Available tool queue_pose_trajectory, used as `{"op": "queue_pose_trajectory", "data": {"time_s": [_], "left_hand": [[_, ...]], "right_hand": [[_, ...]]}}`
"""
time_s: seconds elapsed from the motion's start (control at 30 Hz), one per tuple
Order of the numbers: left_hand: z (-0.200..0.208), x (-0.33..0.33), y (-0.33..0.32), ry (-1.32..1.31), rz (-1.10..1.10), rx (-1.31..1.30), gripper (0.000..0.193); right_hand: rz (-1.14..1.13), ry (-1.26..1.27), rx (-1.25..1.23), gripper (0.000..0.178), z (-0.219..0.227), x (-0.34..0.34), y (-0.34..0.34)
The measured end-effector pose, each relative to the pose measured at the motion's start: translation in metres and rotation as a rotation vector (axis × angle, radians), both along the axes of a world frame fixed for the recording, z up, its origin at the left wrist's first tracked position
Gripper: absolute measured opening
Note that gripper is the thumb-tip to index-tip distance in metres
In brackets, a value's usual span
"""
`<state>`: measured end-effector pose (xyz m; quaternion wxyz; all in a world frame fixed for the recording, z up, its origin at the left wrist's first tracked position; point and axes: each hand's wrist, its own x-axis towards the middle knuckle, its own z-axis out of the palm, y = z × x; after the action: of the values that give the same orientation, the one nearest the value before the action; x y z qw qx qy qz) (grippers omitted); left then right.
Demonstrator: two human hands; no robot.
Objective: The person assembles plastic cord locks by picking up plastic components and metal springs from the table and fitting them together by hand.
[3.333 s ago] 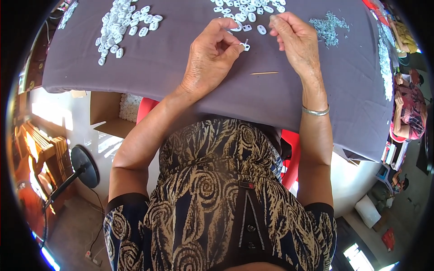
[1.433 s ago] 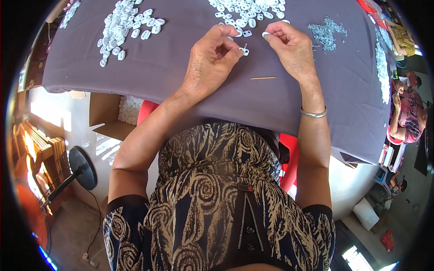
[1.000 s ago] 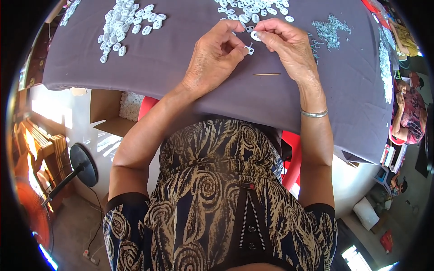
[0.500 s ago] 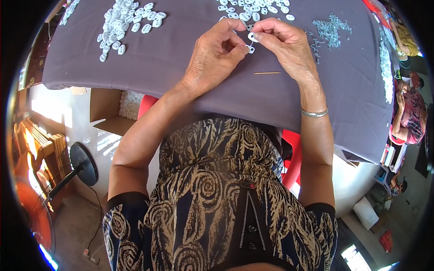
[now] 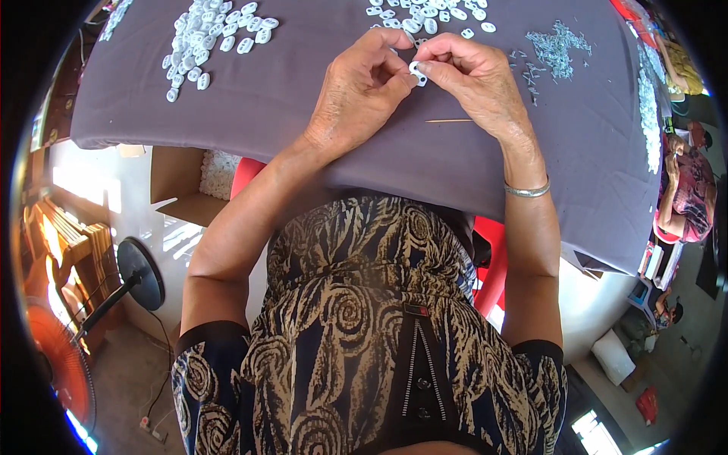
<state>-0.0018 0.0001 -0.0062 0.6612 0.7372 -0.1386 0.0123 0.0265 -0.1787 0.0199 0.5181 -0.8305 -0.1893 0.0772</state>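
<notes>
Above the cloth, my left hand [image 5: 353, 95] and my right hand [image 5: 481, 83] meet fingertip to fingertip. A small white plastic piece with holes [image 5: 422, 80] is pinched by my left thumb and fingers. My right thumb and forefinger grip a second white plastic piece [image 5: 414, 67], rounded and with a hole, right against the first. Fingers partly cover both, so I cannot tell whether they are joined. Nearer me, a thin wooden toothpick [image 5: 447, 120] lies on the table, below my right hand.
A grey-brown cloth [image 5: 227, 114] covers the table. White oval plastic pieces form a pile [image 5: 201, 38] at left and another [image 5: 432, 14] beyond my hands. Small metal pins [image 5: 560, 51] lie at right. A cardboard box [image 5: 178, 186] and a fan [image 5: 61, 356] stand left; another person [image 5: 688, 186] sits right.
My right hand has moved slightly left and down, bringing its white piece against the one in my left hand. The gap between the two pieces has closed.
</notes>
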Motion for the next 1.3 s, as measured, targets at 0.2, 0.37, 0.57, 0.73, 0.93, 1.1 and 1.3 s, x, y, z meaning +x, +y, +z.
{"op": "queue_pose_trajectory", "data": {"time_s": [0.2,0.37,0.57,0.73,0.93,1.1,1.3], "left_hand": [[0.003,0.001,-0.002,0.092,-0.001,-0.139,0.027],[0.006,0.001,0.000,0.145,-0.005,-0.176,0.028],[0.016,-0.001,0.004,0.274,-0.038,-0.263,0.027],[0.020,0.001,0.007,0.287,-0.081,-0.272,0.025],[0.026,0.004,0.010,0.276,-0.101,-0.270,0.019],[0.020,0.006,0.011,0.201,-0.093,-0.183,0.021],[0.013,0.003,0.006,0.186,-0.033,-0.263,0.023]], "right_hand": [[0.029,-0.029,0.079,0.006,-0.002,0.000,0.002],[0.048,-0.002,0.070,0.020,0.006,-0.007,0.004],[0.005,-0.311,-0.051,0.030,0.006,-0.008,0.009],[0.007,-0.362,-0.027,0.030,0.008,-0.009,0.009],[-0.002,-0.419,-0.001,0.029,0.008,-0.010,0.011],[0.011,-0.475,-0.032,0.029,0.007,-0.011,0.012],[0.022,-0.478,-0.137,0.028,0.005,-0.012,0.013]]}}
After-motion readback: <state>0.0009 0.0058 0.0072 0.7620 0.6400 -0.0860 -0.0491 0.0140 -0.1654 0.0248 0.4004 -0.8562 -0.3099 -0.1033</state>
